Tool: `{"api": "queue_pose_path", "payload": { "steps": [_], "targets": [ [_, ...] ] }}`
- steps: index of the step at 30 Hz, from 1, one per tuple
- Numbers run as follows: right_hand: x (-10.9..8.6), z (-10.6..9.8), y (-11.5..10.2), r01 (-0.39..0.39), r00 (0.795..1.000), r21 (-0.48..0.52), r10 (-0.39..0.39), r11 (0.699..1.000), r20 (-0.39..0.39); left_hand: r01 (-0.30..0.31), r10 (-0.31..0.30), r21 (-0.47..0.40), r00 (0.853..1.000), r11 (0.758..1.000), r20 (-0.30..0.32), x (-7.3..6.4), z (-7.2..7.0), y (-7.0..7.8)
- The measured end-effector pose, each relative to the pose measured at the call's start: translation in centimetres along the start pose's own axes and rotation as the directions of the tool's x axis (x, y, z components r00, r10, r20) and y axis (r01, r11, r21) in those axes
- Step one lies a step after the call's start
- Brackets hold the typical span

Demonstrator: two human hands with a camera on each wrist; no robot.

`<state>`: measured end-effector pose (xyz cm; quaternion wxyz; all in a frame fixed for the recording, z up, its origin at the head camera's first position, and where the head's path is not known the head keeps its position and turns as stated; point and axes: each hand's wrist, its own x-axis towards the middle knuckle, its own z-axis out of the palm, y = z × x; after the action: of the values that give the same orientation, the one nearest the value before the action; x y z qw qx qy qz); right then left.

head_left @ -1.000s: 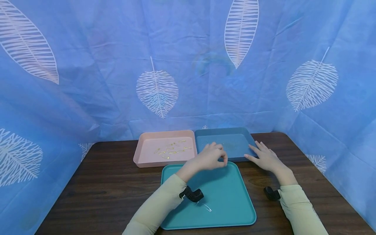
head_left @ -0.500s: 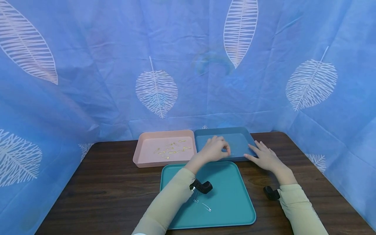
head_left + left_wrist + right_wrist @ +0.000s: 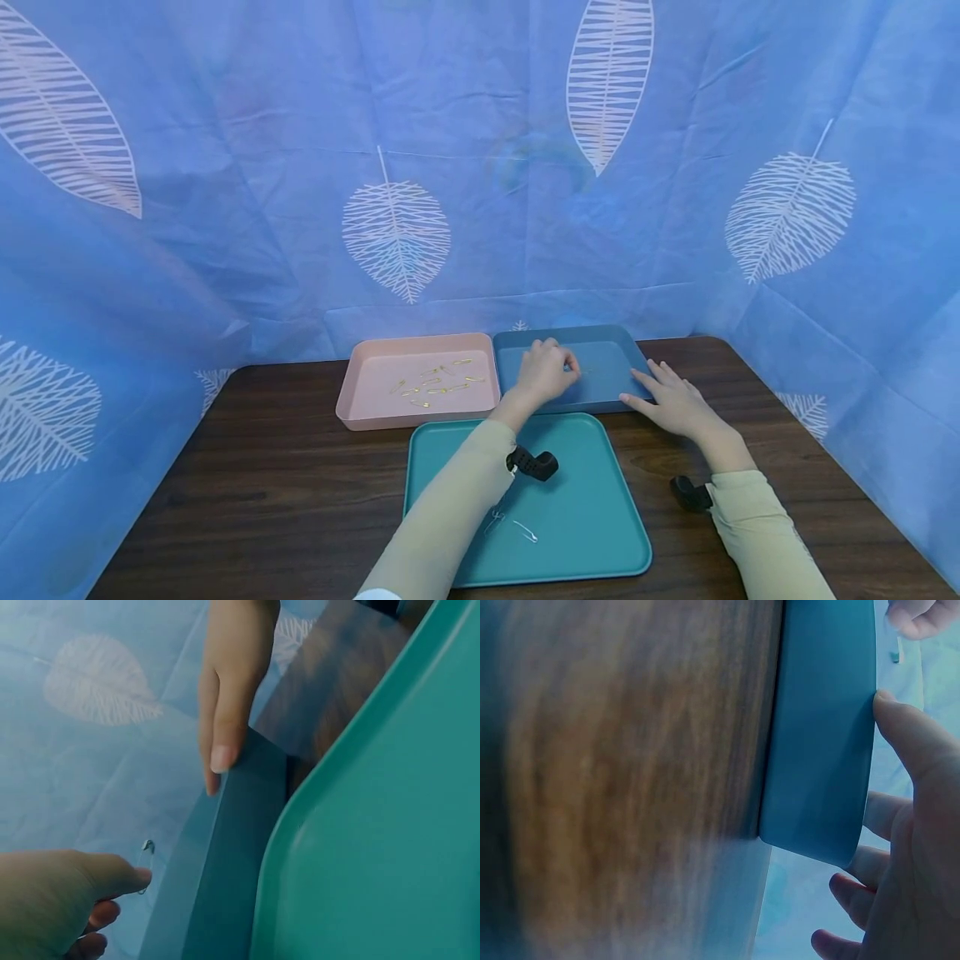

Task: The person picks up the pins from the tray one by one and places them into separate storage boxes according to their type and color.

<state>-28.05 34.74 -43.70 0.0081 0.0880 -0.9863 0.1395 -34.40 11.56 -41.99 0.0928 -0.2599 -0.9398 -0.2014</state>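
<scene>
My left hand (image 3: 546, 369) is over the blue tray (image 3: 615, 354) at the back right. Between its thumb and a finger it pinches a silver safety pin (image 3: 148, 846), seen upright in the left wrist view. At the tray's near right corner my right hand (image 3: 675, 402) rests on the rim, thumb on the near edge and fingers spread loosely. On the teal tray (image 3: 592, 500) in front lie a silver safety pin (image 3: 526, 532) and, beside my left forearm, something thin and silver (image 3: 495, 518). What lies in the blue tray is partly hidden by my left hand.
A pink tray (image 3: 375, 392) with several gold safety pins (image 3: 437, 390) stands left of the blue tray. All three trays sit on a dark wooden table (image 3: 262, 483). A blue leaf-patterned cloth (image 3: 480, 208) hangs behind and at the sides.
My left hand has moved away from above the teal tray's far edge, forward over the blue tray. My right hand has stayed at the blue tray's corner.
</scene>
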Motion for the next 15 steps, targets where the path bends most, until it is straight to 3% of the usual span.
{"api": "queue_pose_path", "payload": {
  "steps": [8,15],
  "targets": [
    [0.0,-0.1,-0.1,-0.003,1.0,0.014,0.003,1.0,-0.003,0.118,-0.118,0.002,0.993,0.993,-0.011,1.6,0.4,-0.8],
    [-0.1,0.2,0.2,-0.001,1.0,0.01,0.001,1.0,-0.003,0.177,-0.177,0.045,0.984,0.983,-0.013,2.7,0.9,-1.6]
  ]
}}
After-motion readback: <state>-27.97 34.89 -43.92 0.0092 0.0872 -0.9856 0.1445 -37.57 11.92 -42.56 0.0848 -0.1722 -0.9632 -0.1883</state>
